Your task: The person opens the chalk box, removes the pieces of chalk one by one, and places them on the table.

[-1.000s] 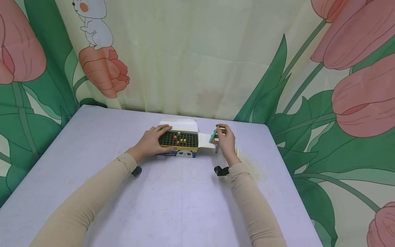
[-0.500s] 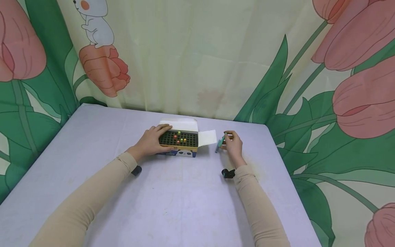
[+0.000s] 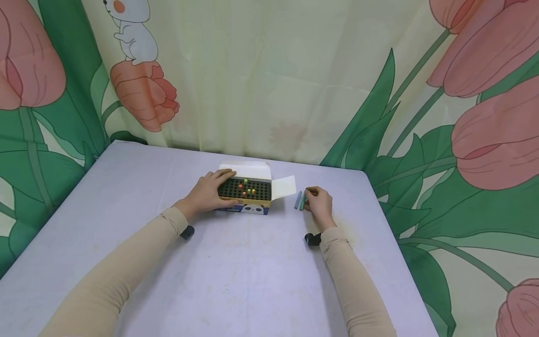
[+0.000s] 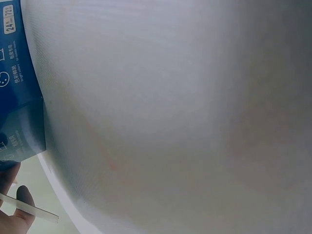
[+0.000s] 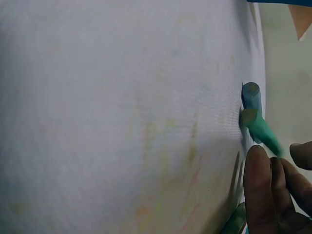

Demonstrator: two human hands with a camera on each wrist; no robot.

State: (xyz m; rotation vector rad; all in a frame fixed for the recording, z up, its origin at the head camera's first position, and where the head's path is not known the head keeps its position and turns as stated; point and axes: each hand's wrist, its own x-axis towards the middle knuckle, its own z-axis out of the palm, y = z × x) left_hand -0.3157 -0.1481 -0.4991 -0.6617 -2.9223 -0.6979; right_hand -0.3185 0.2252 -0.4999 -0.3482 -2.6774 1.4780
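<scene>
In the head view my left hand (image 3: 207, 190) grips the left end of a panda-printed chalk box (image 3: 254, 209), its thumb in front and fingers over the top. The box's black holed insert (image 3: 227, 188) carries several red, yellow and green chalk ends. To its right, a blue chalk stick (image 3: 297, 200) lies on the table. Beside that is a green chalk stick (image 3: 302, 202), close by my right hand (image 3: 318, 206). In the right wrist view this green stick (image 5: 265, 134) is tilted against the blue one; its end sits by my fingertips, thumb apart.
The box's white lid flap (image 3: 246, 168) and side flap (image 3: 283, 187) stand open. Another greenish stick (image 5: 235, 220) lies partly hidden below my right hand in its wrist view. White cloth covers the table (image 3: 236, 281); a printed curtain (image 3: 252, 93) hangs behind.
My right hand has moved right and down from the side flap, bringing the green chalk stick down beside the blue one. The left hand has stayed on the box.
</scene>
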